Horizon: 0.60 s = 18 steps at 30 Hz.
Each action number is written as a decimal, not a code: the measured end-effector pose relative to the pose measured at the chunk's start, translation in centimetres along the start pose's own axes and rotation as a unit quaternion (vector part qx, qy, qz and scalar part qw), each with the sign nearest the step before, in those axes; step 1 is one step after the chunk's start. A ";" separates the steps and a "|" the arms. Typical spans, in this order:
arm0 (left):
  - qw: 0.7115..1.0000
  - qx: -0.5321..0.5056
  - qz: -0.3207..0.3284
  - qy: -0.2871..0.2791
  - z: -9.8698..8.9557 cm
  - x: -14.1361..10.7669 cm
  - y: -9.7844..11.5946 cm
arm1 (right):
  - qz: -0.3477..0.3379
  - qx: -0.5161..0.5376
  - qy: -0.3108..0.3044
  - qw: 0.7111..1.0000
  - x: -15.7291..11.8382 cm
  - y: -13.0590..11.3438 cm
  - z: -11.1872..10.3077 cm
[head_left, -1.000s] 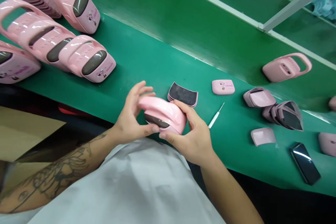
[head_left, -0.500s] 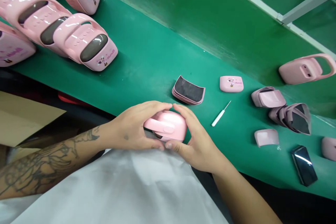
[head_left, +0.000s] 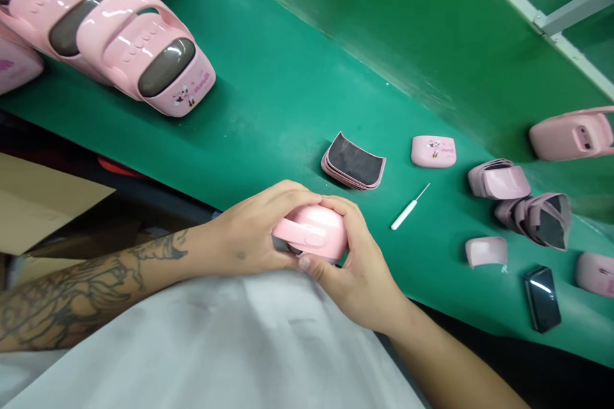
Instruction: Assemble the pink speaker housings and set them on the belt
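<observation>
Between my two hands is a rounded pink plastic housing with a loop handle and a dark part at its left side. My left hand wraps round its left side, thumb in front and fingers behind. On its right side my right hand closes, with the thumb pressed near the front edge. The underside of the housing is hidden by my hands. Just beyond my hands lies a stack of curved pink panels with dark inner faces. A white-handled screwdriver rests to the right.
Several finished-looking pink housings with dark windows stand at the left. Rightward on the green table are a printed pink cover, more curved panels, a single panel, a black phone and another pink housing.
The camera view has shifted a little. My right fingers have curled closer round the pink housing, and my left thumb tip is now less visible. Both hands still hold it.
</observation>
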<state>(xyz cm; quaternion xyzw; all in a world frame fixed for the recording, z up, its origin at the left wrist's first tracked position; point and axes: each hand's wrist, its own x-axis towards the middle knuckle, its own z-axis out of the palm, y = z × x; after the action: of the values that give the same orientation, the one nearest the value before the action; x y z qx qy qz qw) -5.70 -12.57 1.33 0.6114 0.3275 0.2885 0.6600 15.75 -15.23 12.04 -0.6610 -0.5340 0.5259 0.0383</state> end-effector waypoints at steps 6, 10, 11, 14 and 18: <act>0.999 -0.012 0.009 0.039 0.6 0.3 0.6 | -0.010 0.008 0.009 1.000 0.1 -0.5 0.0; 0.997 -0.030 -0.024 0.066 1.3 0.1 1.2 | 0.006 0.050 0.008 0.999 -0.1 -0.6 -0.1; 0.997 -0.028 -0.023 0.073 1.5 0.0 1.4 | 0.000 0.057 0.015 0.998 -0.2 -0.6 0.0; 0.994 -0.017 -0.006 0.107 2.1 -0.3 1.6 | -0.027 0.049 0.032 0.998 -0.1 -0.6 0.3; 0.992 -0.008 0.004 0.123 2.1 -0.6 1.0 | -0.067 0.019 0.037 0.997 0.3 -0.4 0.3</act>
<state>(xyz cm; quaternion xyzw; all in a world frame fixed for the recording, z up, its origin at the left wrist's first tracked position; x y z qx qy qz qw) -4.41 -14.19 2.49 0.5676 0.4010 0.3667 0.6185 15.27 -15.04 11.98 -0.6421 -0.5654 0.5068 0.1057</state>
